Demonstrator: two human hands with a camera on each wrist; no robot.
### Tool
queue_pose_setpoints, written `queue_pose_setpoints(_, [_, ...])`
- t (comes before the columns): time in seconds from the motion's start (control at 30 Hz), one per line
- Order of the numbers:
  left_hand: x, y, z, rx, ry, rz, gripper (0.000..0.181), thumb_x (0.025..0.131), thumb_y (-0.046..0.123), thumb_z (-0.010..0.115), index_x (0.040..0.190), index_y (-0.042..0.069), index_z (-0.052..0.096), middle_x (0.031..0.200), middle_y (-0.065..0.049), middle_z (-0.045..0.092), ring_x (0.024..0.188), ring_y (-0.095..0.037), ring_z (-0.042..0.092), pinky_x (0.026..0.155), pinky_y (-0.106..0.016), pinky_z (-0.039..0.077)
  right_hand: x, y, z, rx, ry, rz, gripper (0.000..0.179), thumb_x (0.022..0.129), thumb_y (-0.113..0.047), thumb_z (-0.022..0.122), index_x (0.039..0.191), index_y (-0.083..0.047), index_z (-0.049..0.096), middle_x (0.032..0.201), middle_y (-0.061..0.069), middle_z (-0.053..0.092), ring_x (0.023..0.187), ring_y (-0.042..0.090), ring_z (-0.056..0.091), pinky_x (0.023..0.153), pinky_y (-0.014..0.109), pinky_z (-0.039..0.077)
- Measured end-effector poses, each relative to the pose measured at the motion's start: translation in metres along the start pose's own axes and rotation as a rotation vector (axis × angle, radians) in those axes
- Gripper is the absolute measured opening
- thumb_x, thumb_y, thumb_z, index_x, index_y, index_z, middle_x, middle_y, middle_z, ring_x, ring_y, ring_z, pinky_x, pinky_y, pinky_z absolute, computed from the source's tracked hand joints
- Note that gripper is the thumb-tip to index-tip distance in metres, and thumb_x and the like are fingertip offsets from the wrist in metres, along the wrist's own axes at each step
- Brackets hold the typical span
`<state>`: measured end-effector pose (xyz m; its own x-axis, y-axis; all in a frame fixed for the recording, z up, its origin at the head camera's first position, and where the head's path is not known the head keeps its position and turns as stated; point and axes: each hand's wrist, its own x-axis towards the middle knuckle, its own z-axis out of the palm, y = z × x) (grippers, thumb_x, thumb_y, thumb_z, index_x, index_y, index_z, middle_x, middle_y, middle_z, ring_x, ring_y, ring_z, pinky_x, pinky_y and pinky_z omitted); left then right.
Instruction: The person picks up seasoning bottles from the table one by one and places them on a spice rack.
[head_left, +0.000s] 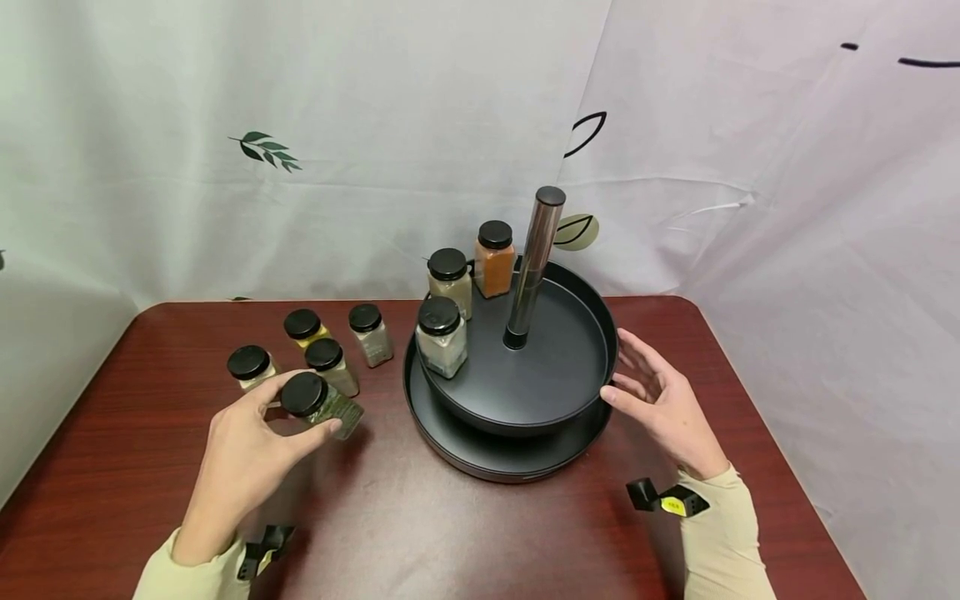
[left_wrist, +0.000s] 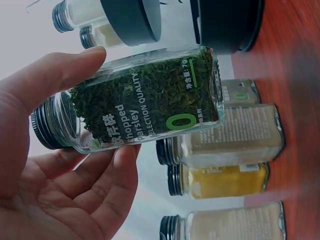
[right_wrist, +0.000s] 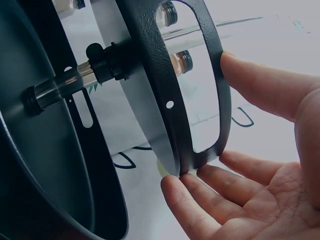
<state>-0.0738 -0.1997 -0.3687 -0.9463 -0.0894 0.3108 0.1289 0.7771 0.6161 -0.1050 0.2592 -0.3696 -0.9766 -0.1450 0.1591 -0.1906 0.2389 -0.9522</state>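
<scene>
My left hand [head_left: 247, 442] holds a glass jar of chopped parsley [left_wrist: 150, 100] between thumb and fingers. The jar tilts above the table, its black lid towards the palm. Several spice jars stand just behind that hand, including a yellow one [left_wrist: 225, 180] and a pale grey one [head_left: 372, 337]. At the right side of a black two-tier rack [head_left: 555, 367], my right hand [head_left: 671, 408] touches the upper tray's outer rim with thumb and fingertips spread. On that tray's left and back stand an orange spice jar [head_left: 494, 262] and two pale jars, the nearer one [head_left: 442, 342] with whitish contents.
A shiny post [head_left: 534, 267] rises from the middle of the upper tray. The lower tray [head_left: 495, 458] projects beneath it on the reddish-brown table [head_left: 450, 533]. White cloth [head_left: 360, 100] with leaf prints hangs behind and beside the table.
</scene>
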Motion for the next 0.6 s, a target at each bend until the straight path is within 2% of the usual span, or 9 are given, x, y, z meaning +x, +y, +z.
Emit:
queue_pose_setpoints(0.13, [0.000, 0.005, 0.000, -0.023, -0.003, -0.009, 0.063, 0.067, 0.030, 0.095, 0.122, 0.016, 0.069, 0.096, -0.002, 0.073, 0.079, -0.003, 0.066, 0.065, -0.012, 0.045, 0.001, 0.000, 0.001, -0.001, 0.000, 0.004, 0.074, 0.093, -0.002, 0.071, 0.157, -0.011, 0.034, 0.155, 0.018, 0.041, 0.129, 0.015, 0.056, 0.099, 0.025, 0.049])
queue_pose_setpoints(0.33, [0.001, 0.013, -0.003, -0.039, -0.010, -0.020, 0.064, 0.069, 0.032, 0.094, 0.125, 0.016, 0.068, 0.098, -0.002, 0.073, 0.080, -0.019, 0.070, 0.065, -0.015, 0.046, 0.001, 0.000, 0.001, -0.001, -0.002, 0.012, 0.075, 0.093, -0.003, 0.072, 0.157, -0.011, 0.034, 0.156, 0.016, 0.041, 0.130, 0.016, 0.055, 0.099, 0.026, 0.049])
queue_pose_setpoints(0.4, [0.001, 0.016, -0.003, -0.042, -0.003, -0.012, 0.064, 0.068, 0.031, 0.095, 0.124, 0.016, 0.068, 0.097, 0.000, 0.073, 0.081, -0.018, 0.070, 0.065, -0.015, 0.046, 0.000, 0.000, 0.001, -0.005, -0.004, 0.010, 0.075, 0.093, -0.003, 0.072, 0.157, -0.011, 0.034, 0.156, 0.016, 0.041, 0.130, 0.017, 0.055, 0.099, 0.026, 0.049])
queue_pose_setpoints(0.6, [0.000, 0.026, -0.005, -0.045, 0.016, 0.018, 0.064, 0.067, 0.030, 0.095, 0.124, 0.017, 0.069, 0.094, 0.002, 0.073, 0.079, -0.004, 0.062, 0.063, -0.016, 0.044, 0.000, 0.000, 0.000, -0.017, 0.000, 0.011, 0.075, 0.092, -0.004, 0.072, 0.157, -0.011, 0.034, 0.155, 0.016, 0.041, 0.131, 0.021, 0.054, 0.099, 0.027, 0.049])
